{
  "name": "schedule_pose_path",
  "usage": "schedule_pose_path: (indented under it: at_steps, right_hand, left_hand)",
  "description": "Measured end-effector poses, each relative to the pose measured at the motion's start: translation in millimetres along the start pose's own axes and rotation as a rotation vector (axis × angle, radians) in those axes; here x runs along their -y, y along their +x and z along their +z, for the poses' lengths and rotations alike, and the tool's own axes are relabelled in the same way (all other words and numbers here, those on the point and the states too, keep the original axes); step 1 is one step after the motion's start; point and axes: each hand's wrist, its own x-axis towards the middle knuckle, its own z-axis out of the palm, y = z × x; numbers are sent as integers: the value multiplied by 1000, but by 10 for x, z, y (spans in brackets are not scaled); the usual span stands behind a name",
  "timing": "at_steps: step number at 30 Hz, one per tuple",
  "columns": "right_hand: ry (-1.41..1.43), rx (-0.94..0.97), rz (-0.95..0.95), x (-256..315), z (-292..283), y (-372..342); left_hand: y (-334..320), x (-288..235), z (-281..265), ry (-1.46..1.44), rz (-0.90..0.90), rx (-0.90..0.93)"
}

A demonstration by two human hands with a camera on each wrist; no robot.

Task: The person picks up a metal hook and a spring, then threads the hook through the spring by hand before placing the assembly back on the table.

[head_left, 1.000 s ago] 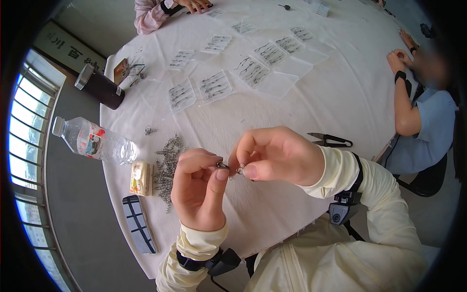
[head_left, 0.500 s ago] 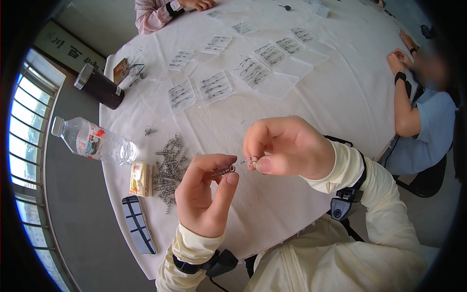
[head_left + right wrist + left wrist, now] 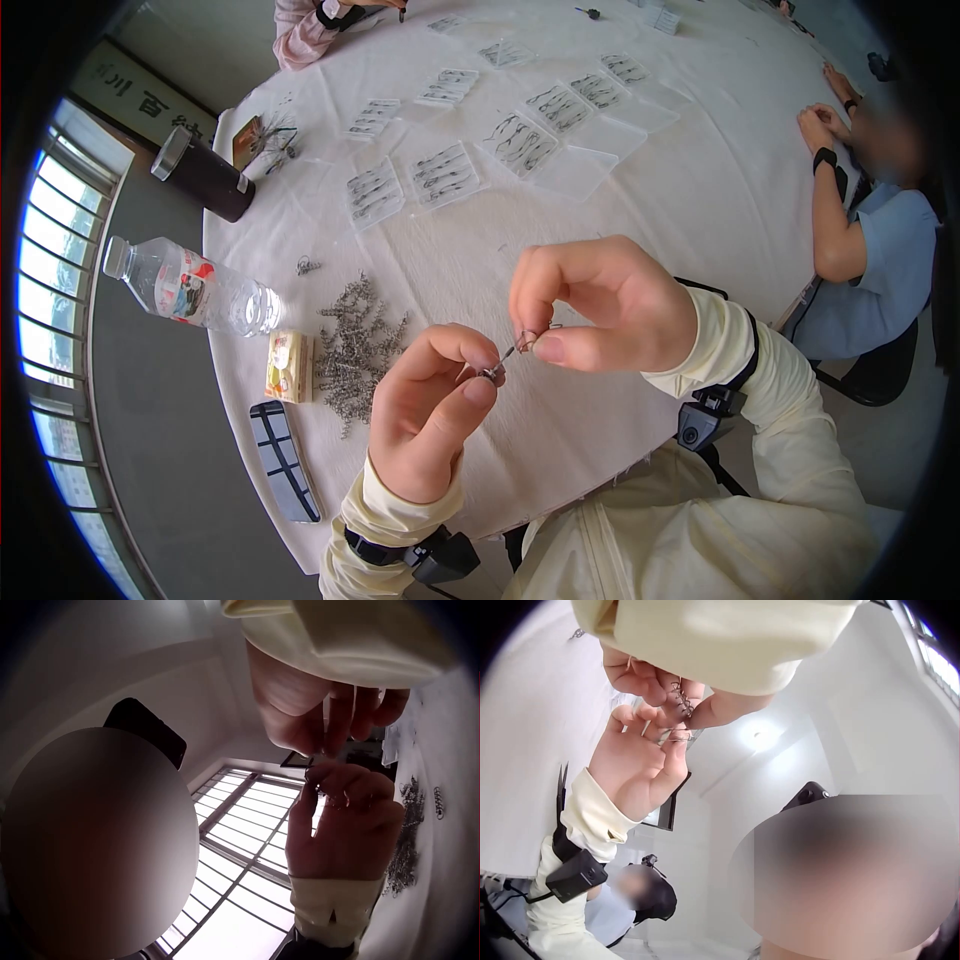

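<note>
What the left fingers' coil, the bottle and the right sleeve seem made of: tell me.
Coil: probably metal wire, shiny grey, by its thin, glinting turns. Bottle: likely plastic, clear and glossy, see-through with highlights. Right sleeve: fabric, smooth, by its soft folds; fibre unclear.

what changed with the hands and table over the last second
In the head view, the left hand has shifted right and slightly down, its fingers pinching a coiled wire. The right hand also moved right, holding a small wire piece; its sleeve now hides most of the scissors. Nothing was visibly let go. The spring pile, bottle and clear boxes stayed put.
</note>
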Motion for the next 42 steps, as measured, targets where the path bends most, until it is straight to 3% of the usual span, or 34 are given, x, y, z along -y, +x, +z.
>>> schedule_pose_path:
  at_steps: [4,6,9,15,42]
  right_hand:
    - [-185,-56,-84,50,13,10]
    - [-460,-121,-278,88,13,19]
    - [-589,-63,-344,185,24,33]
    - [-616,-59,-377,173,39,25]
    - [-573,-49,-357,164,49,21]
  left_hand:
    - [-18,-27,30,-24,-36,-23]
    - [-28,-23,0,-128,-33,41]
    - [-47,-65,48,-55,-32,-6]
    - [-75,-89,103,58,17,-27]
    - [-83,-75,121,27,16,-31]
